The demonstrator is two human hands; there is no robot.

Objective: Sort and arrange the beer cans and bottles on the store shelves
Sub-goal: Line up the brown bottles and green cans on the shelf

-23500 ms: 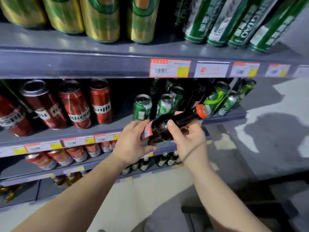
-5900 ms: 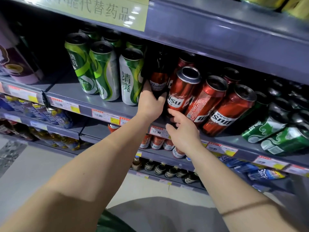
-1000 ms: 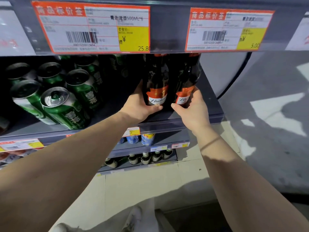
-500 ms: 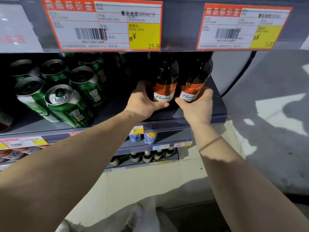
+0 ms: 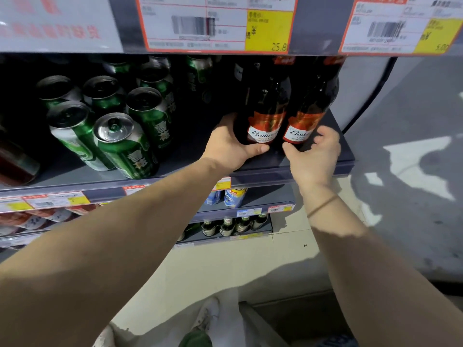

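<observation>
Two dark Budweiser bottles with red labels stand side by side at the right end of the grey shelf (image 5: 343, 149). My left hand (image 5: 230, 144) grips the base of the left bottle (image 5: 263, 103), thumb under its label. My right hand (image 5: 313, 156) grips the base of the right bottle (image 5: 310, 101), fingers wrapped round its right side. The bottle necks and caps are hidden behind the upper shelf's edge. Several green beer cans (image 5: 125, 144) stand on the same shelf to the left of the bottles.
Price tags (image 5: 218, 23) hang on the shelf edge above. Lower shelves hold blue cans (image 5: 234, 196), small green bottles (image 5: 228, 226) and red cans (image 5: 37, 220). A dark red can (image 5: 15, 164) sits at far left. A pale floor lies below, and an aisle opens to the right.
Both hands still hold the two bottles' bases. The bottles stand slightly further back and more upright, and the view has moved closer to the shelf.
</observation>
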